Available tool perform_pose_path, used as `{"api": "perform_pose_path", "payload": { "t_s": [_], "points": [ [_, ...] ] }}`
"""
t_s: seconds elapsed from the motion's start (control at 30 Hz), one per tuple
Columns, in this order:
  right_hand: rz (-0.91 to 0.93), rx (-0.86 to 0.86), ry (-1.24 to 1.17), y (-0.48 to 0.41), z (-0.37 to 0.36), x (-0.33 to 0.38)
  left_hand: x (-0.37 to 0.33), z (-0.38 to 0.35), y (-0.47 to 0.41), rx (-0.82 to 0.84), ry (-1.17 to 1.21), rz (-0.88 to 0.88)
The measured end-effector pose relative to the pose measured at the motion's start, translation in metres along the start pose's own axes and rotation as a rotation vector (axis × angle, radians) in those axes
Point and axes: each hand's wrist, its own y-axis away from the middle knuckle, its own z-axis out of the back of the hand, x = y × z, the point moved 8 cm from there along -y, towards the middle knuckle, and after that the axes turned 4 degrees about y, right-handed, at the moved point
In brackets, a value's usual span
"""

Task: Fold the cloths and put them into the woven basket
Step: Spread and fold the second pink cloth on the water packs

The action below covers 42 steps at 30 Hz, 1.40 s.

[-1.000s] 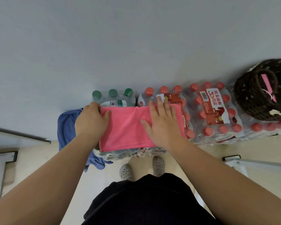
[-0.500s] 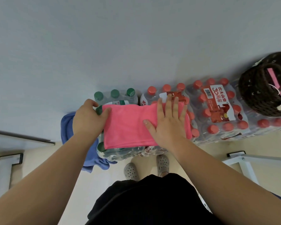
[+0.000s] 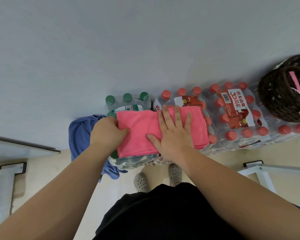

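Observation:
A pink cloth (image 3: pixel 142 130), folded into a wide strip, lies flat on top of shrink-wrapped packs of water bottles. My left hand (image 3: pixel 109 134) pinches the cloth's left edge, thumb on top. My right hand (image 3: pixel 176 131) presses flat on the cloth's right half with fingers spread. A blue cloth (image 3: pixel 80 134) hangs crumpled off the left side of the packs, behind my left hand. The dark woven basket (image 3: pixel 274 104) stands on the bottle packs at the far right, with a pink cloth strip (image 3: pixel 295 80) showing inside under its handle.
Green-capped bottles (image 3: pixel 127 99) and red-capped bottle packs (image 3: pixel 235 115) line the grey wall. White metal frames stand on the floor at left (image 3: pixel 5 172) and right (image 3: pixel 263 172). My feet in grey clogs (image 3: pixel 140 181) are just below the packs.
The view shifted, so the basket sits further right. My right hand slid slightly toward the cloth's middle and my left hand closed more over the left edge.

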Motion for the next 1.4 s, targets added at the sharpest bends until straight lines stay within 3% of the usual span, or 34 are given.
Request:
{"api": "perform_pose_path", "payload": {
  "t_s": [0.1,0.2,0.43,0.6,0.77,0.97,1.2,1.4],
  "points": [
    [-0.010,0.006,0.008,0.000,0.000,0.000,-0.003,0.001,0.001,-0.048,0.117,0.008],
    [-0.005,0.007,0.000,0.000,0.000,0.000,-0.005,0.003,0.008,-0.084,0.379,0.083],
    [0.020,-0.075,-0.230,0.007,0.010,-0.014,0.006,-0.012,0.019,0.060,0.963,0.416],
    [0.041,-0.188,-0.444,0.017,0.017,-0.054,-0.035,-0.010,0.035,0.119,1.130,0.374],
    [0.019,-0.392,-0.684,0.033,0.030,-0.102,-0.095,-0.013,0.043,-0.017,0.941,0.156],
    [-0.073,-0.145,-1.243,0.034,0.017,-0.145,-0.161,-0.071,0.037,-0.054,0.624,-0.011],
    [0.074,0.116,-1.380,0.029,0.003,-0.150,-0.184,-0.119,0.036,-0.051,0.327,-0.101],
    [0.191,0.102,-1.077,0.024,0.000,-0.152,-0.173,-0.094,0.058,-0.261,0.097,-0.209]
  ]
}}
